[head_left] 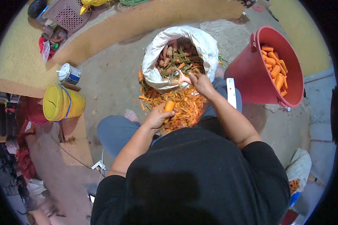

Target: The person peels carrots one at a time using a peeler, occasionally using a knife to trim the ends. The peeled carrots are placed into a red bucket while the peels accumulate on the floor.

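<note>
A short peeled orange carrot (169,106) is in my left hand (159,117), with the fingers closed round it, above a heap of orange peelings (186,107). My right hand (202,84) is closed on the handle of a pale pinkish peeler (182,77), at the near rim of a white sack (152,75). Unpeeled carrots (168,55) and green stalks (184,58) lie inside the sack, its rim rolled outward. The peeler's far end is hard to make out against the sack.
At the right stands a large red bucket (239,71) holding peeled carrots (276,70). A yellow bucket (77,104) and a white tub (68,73) are at the left. A low ledge (139,27) runs behind the sack. Another sack (300,165) is at the lower right.
</note>
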Action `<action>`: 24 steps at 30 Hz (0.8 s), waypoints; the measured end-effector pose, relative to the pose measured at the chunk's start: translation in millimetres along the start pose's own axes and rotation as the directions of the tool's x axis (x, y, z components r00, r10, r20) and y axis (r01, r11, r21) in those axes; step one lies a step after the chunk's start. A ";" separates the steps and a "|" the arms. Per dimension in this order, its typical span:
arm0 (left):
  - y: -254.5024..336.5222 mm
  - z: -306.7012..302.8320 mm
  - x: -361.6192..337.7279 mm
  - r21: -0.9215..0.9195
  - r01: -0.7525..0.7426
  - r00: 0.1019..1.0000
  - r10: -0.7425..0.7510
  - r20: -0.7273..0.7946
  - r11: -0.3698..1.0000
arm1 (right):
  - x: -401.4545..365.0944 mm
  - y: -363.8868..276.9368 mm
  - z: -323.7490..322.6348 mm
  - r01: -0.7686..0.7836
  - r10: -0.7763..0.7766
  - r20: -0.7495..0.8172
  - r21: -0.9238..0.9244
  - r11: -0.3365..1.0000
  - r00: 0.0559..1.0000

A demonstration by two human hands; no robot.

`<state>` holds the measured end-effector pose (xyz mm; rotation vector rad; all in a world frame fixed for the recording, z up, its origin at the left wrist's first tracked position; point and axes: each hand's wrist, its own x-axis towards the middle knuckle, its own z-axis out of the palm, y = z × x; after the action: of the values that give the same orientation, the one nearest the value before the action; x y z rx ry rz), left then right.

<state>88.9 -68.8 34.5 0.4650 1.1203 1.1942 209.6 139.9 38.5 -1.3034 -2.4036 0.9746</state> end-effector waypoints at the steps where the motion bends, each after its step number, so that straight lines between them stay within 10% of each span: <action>1: 8.5 8.2 -2.3 -0.065 -0.007 1.000 0.007 0.003 0.998 | -2.7 -1.6 8.2 -0.074 0.063 0.137 0.079 0.994 0.989; 7: 12.4 21.7 0.3 -0.202 0.035 0.994 -0.013 0.111 0.979 | -86.8 -28.3 11.6 0.106 -0.177 0.323 0.226 0.968 0.930; 10: 10.6 22.3 1.9 -0.235 0.051 0.990 -0.018 0.141 0.971 | -96.8 -31.0 -36.6 0.102 -0.056 0.335 -0.121 0.987 0.941; 14: 19.7 21.6 -0.6 -0.162 -0.048 0.995 0.062 0.083 0.986 | -126.6 -3.6 -98.9 -0.112 0.066 -0.100 -0.583 0.804 0.993; 20: 25.4 26.4 1.0 -0.094 -0.087 0.995 0.092 0.049 0.992 | -157.4 36.1 -114.5 -0.366 0.445 0.061 -0.475 0.800 0.894; 24: 31.2 34.7 -2.2 -0.024 -0.094 0.995 0.094 0.023 0.995 | -153.3 61.7 -108.8 -0.272 0.268 -0.054 -0.283 0.920 0.962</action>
<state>103.8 -50.9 74.9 0.5182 1.0730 1.2790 391.6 86.9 95.2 -1.7764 -2.4687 0.6874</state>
